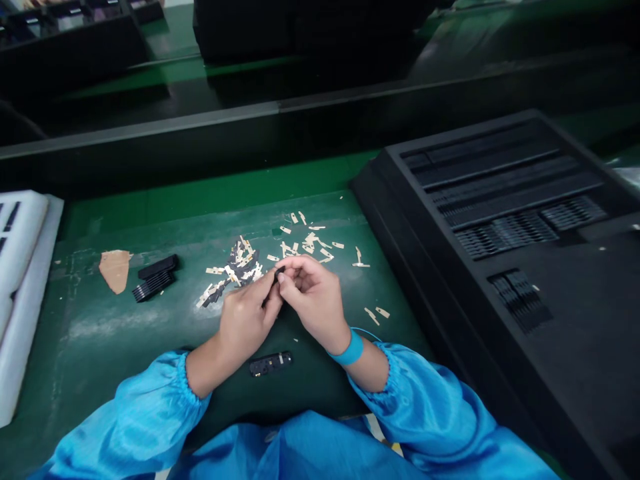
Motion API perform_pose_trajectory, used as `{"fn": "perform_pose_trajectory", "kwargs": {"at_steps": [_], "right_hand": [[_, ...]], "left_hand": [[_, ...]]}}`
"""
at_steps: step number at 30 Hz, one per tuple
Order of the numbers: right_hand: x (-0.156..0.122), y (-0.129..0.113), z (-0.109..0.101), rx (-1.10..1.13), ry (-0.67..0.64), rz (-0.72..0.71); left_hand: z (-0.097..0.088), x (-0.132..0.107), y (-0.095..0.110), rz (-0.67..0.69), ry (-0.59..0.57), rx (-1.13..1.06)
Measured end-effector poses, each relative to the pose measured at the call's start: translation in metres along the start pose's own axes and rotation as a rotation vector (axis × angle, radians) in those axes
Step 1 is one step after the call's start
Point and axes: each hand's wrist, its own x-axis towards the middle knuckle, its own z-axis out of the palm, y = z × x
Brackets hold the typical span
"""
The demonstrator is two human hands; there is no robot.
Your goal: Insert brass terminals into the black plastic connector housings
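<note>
My left hand and my right hand meet over the middle of the green work mat. Between their fingertips they pinch a small black part, mostly hidden by the fingers. Just beyond the hands lies a heap of small black and cream strips. More cream strips are scattered to its right. Nearer my body, below the hands, a narrow dark circuit board rests flat on the mat. A blue band circles my right wrist.
A large black tray with rows of dark parts fills the right side. At left are black plastic pieces, a brown scrap and a white foam tray. A dark ledge runs along the back.
</note>
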Motion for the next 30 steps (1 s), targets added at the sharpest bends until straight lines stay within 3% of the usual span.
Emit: {"fn": "perform_pose_trajectory", "kwargs": {"at_steps": [3,6,9,12,15,20,30], "right_hand": [[-0.003,0.003,0.002,-0.009,0.006,-0.003],[-0.002,0.004,-0.002,0.020,0.012,-0.031],[0.000,0.000,-0.008,-0.069,0.103,-0.179],[0.003,-0.004,-0.010,-0.196,0.084,-0.284],[0.005,-0.004,-0.008,-0.191,0.023,-0.246],[0.009,0.000,-0.006,0.021,-0.088,-0.113],[0.009,0.001,-0.006,0.121,-0.121,0.014]], "left_hand": [[0.000,0.001,-0.002,-0.031,-0.020,-0.046],[-0.003,0.006,-0.002,-0.138,-0.081,-0.253],[-0.006,0.010,-0.003,-0.251,-0.116,-0.518],[-0.006,0.012,-0.003,-0.278,-0.118,-0.609],[-0.007,0.011,-0.002,-0.251,-0.122,-0.575],[-0.008,0.012,0.000,-0.266,-0.141,-0.606],[-0.010,0.010,0.002,-0.240,-0.210,-0.551]]}}
